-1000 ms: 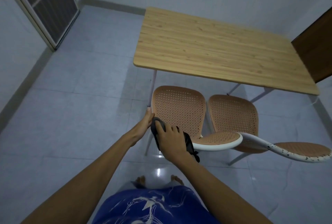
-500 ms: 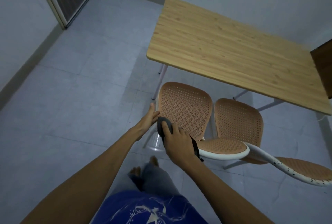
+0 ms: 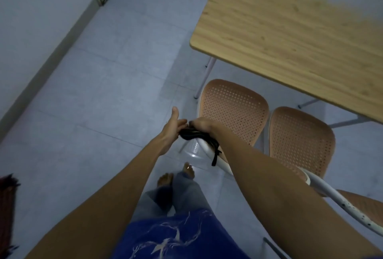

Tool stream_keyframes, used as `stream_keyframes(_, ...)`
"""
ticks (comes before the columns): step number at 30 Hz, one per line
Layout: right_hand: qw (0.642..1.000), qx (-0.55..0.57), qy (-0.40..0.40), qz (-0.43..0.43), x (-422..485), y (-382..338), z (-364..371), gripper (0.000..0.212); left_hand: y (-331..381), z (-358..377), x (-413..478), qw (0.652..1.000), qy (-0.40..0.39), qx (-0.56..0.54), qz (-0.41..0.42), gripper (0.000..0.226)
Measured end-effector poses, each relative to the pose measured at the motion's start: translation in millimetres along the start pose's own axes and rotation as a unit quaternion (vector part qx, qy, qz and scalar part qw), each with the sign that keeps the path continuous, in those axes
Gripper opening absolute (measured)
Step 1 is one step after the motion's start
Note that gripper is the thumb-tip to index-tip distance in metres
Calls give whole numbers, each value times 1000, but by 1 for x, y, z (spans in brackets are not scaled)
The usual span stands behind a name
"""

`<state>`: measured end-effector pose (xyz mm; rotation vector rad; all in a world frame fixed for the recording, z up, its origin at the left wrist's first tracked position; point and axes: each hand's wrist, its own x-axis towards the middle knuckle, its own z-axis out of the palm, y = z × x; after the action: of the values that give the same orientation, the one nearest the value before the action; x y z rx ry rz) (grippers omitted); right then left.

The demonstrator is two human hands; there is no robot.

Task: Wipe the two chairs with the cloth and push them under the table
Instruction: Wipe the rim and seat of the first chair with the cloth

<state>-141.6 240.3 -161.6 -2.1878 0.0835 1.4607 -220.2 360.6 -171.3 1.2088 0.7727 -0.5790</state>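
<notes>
Right hand (image 3: 201, 125) grips the dark cloth (image 3: 193, 135), fingers hidden behind its wrist; left hand (image 3: 172, 127) lies open beside it.

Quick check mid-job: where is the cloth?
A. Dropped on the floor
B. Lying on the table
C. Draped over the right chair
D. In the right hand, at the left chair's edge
D: the right hand grips the dark cloth against the side edge of the left chair, with the left hand open beside it.
</notes>
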Motion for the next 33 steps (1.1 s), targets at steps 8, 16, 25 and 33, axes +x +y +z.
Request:
stream_keyframes(8, 997, 49, 33, -55, 0, 45, -1, 40, 3, 5, -4, 999, -21, 38, -1, 90)
stream_keyframes(16, 941, -240, 165, -173, -45, 37, 46, 35, 17, 7, -14, 997, 9, 68, 24, 88)
stream_keyframes(25, 997, -12, 68, -20, 5, 13, 2, 30, 13, -8, -36, 994, 23, 97, 45, 83)
stream_keyframes(33, 938, -52, 240, -245, -62, 79, 38, 40, 10, 19, -48, 989, -20, 137, 55, 82)
